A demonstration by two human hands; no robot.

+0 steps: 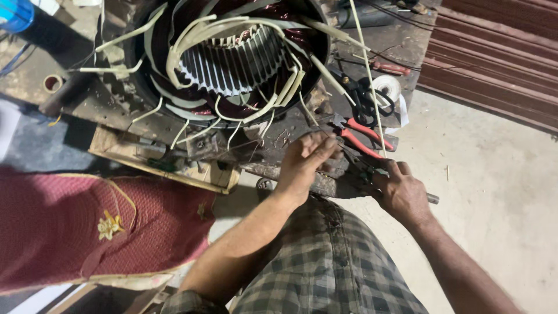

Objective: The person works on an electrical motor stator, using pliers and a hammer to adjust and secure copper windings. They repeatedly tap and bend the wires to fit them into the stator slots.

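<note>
The person is working at the base of a large round motor stator with copper windings and cream insulating sleeves (232, 64), standing on a dark, greasy bench (110, 110). The left hand (305, 163) is reaching forward, fingers curled, apparently pinching a thin lead beside red-handled pliers (363, 136). The right hand (401, 192) is clenching a slim metal tool. Judging by this, lead dressing is under way; steady, fine pulling seems needed.
</note>
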